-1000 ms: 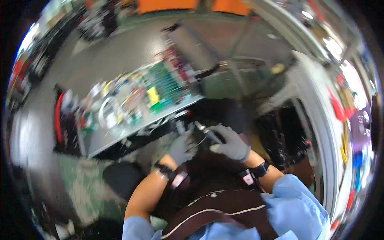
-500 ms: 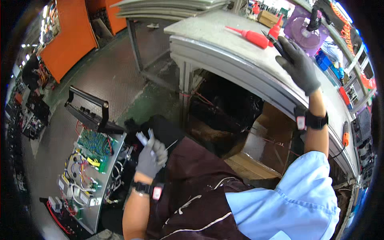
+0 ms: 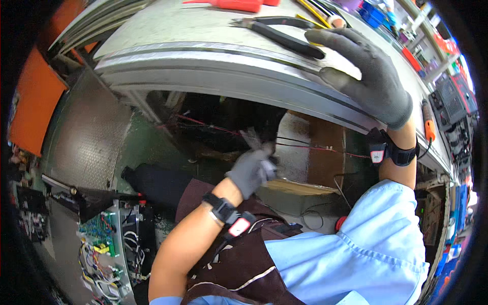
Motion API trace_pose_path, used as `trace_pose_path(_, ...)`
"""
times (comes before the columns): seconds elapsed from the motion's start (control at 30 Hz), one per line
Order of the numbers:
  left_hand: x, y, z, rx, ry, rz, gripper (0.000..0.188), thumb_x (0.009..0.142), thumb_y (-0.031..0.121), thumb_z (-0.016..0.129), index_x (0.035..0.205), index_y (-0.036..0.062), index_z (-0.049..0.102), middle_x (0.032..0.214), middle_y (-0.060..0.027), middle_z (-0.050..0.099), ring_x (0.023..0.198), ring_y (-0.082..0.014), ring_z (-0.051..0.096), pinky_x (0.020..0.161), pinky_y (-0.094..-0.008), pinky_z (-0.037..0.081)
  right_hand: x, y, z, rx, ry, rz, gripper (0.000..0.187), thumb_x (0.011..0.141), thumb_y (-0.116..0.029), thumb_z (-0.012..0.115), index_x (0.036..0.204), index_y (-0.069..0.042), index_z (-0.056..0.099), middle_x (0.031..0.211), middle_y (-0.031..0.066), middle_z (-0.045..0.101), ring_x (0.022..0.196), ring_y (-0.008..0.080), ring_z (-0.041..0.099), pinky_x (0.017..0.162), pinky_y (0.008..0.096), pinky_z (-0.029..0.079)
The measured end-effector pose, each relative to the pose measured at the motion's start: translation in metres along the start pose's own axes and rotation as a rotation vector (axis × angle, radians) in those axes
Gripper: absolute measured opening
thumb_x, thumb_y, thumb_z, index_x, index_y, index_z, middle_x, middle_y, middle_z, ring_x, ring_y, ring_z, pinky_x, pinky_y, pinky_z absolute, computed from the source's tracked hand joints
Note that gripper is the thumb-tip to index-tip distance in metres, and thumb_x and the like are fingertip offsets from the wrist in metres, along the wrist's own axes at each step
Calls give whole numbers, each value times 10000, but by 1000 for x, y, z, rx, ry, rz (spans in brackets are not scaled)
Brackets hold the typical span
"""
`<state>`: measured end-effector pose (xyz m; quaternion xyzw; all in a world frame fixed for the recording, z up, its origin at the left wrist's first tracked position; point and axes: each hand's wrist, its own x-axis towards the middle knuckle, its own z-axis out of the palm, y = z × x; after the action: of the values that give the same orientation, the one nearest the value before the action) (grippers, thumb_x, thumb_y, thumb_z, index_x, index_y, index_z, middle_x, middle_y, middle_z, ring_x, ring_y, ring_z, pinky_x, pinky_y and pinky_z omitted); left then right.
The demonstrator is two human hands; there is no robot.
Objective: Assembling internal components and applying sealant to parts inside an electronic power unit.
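Head view: at upper right, a gloved right hand [image 3: 368,76], open, fingers spread above the table [image 3: 173,33], just beside black-handled pliers [image 3: 285,40] lying near the front edge; impossible to tell if touching. Lower down, a gloved left hand [image 3: 249,173], closed on pale strips [image 3: 251,138], too blurred to identify. Seemingly a risk of sweeping the pliers off the edge with a careless brush of the fingers. Possibly also losing the strips through a loose pinch, or snagging on the red cord [image 3: 317,148] under the table.
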<state>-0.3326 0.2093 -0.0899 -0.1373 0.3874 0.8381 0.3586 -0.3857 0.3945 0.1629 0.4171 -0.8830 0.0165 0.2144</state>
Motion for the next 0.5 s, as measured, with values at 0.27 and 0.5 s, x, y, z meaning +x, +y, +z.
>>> trace_pose_path(0.27,22,-13,30,-409,-112,49,315,960,272,459,1215,97,514,1167,-160,553,1128,-309,491,950,-564,408,-28,48,-5,29,252,37,331,834,-110,634,1157,-45,607,1085,113,632,1011,221,590,894,321,438)
trace_pose_path(0.5,17,-9,24,-343,-65,230,246,943,263,490,1095,83,562,898,-99,539,875,-281,519,855,-455,429,-20,59,-12,93,581,352,226,820,-159,634,1026,-68,657,866,118,657,787,224,646,698,305,493)
